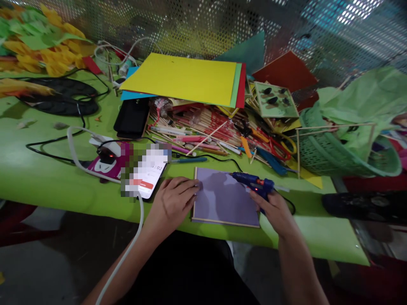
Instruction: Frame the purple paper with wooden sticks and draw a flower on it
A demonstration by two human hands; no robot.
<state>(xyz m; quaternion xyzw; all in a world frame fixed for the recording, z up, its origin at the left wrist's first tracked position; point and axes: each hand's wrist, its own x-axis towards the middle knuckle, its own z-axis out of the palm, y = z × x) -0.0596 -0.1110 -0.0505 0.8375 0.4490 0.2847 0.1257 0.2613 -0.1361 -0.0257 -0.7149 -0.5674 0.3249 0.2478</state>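
Observation:
A purple card lies near the table's front edge, with thin wooden sticks along its left and bottom edges. My left hand is at the card's left side, fingers together and bent, their tips holding the edge and its stick. The thumb is largely hidden. In my right hand is a blue hot glue gun, gripped by its handle. Its nozzle points left over the card's upper part. A red light glows on its body, and a clear glue stick protrudes from the rear.
Left of the card are a lit phone and a purple power strip with cables. Behind lie pens, red-tipped sticks, scissors and coloured sheets. A green basket stands right. Black cable trails beside the glue gun.

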